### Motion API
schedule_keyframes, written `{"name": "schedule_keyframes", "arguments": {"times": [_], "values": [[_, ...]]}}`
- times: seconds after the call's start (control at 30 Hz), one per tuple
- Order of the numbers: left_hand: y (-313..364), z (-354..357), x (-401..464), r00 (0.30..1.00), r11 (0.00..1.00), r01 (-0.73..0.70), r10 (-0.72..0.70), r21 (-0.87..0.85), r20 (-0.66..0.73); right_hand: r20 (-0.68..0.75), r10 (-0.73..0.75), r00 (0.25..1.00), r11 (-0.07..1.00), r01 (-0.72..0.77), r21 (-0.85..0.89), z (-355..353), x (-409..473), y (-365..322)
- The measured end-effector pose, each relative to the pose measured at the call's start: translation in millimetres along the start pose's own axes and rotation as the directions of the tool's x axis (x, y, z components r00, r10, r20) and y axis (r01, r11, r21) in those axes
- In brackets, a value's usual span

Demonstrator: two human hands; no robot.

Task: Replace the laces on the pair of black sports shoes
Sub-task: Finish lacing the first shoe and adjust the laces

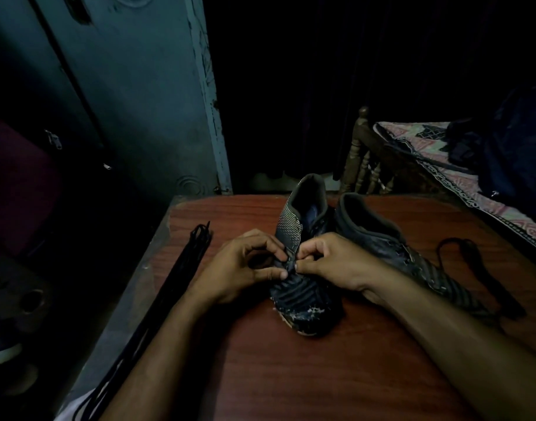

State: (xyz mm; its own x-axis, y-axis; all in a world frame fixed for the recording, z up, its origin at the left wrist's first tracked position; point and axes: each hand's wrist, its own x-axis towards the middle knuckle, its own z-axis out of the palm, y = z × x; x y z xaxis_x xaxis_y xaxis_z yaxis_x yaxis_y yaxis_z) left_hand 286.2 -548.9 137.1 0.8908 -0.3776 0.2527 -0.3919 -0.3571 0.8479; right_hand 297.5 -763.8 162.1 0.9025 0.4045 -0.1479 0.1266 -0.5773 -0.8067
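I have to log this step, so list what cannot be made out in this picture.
- Head view: whether the left hand and right hand pinch a lace end at the near shoe; fingers and dim light hide it.
- Eyelets of the far shoe: too dark, and the right forearm covers its toe.
- Bundle of laces along the table edge: its near end blurs into the dark bottom of the picture.

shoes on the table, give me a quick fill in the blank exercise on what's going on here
1. Both hands, left and right, work at the ____ shoe.
2. The shoes stand on a ____ table.
3. A bundle of black laces lies along the table's ____ edge.
4. A loose lace lies to the right of the ____ shoe.

Missing words: left; wooden; left; right
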Motion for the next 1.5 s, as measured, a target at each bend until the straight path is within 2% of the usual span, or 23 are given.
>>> {"name": "schedule_keyframes", "arguments": {"times": [0.07,0.13,0.23,0.43,0.63,0.8,0.97,1.2,1.33,1.5], "values": [[3,1,-1,1.000,1.000,-0.019,0.019,-0.003,-0.005,0.038,0.028,0.999,0.991,-0.032,0.128,-2,-4,-2],[4,2,-1,0.999,0.999,-0.037,0.037,-0.014,-0.018,0.080,0.058,0.995,0.983,-0.071,0.169,-5,-6,-5],[5,4,-2,0.997,0.998,-0.058,0.059,0.022,-0.041,0.108,0.076,0.991,0.988,-0.089,0.126,-7,-5,-6],[3,6,-3,0.996,0.997,-0.059,0.062,0.054,-0.063,0.047,0.066,0.997,0.995,-0.070,0.068,-4,2,-7],[0,2,-1,0.999,0.996,-0.026,0.024,-0.081,-0.032,0.168,0.112,0.980,0.988,-0.128,0.088,-11,-3,-5],[-1,5,-1,0.998,0.998,-0.046,0.044,-0.047,-0.038,0.242,0.155,0.958,0.981,-0.179,0.080,-17,0,-6],[-3,6,-4,0.999,1.000,-0.026,0.027,0.009,-0.028,0.186,0.133,0.973,0.991,-0.124,-0.056,-13,7,-13],[-2,3,-2,0.999,0.999,-0.038,0.038,-0.016,-0.006,0.211,0.102,0.972,0.993,-0.112,0.033,-17,0,-10],[-2,6,-4,0.998,0.998,-0.054,0.054,-0.012,-0.023,0.238,0.115,0.964,0.993,-0.120,0.004,-18,0,-13],[-4,9,-5,0.998,0.998,-0.062,0.063,0.028,-0.012,0.160,0.105,0.982,0.994,-0.100,-0.035,-12,2,-14]]}}
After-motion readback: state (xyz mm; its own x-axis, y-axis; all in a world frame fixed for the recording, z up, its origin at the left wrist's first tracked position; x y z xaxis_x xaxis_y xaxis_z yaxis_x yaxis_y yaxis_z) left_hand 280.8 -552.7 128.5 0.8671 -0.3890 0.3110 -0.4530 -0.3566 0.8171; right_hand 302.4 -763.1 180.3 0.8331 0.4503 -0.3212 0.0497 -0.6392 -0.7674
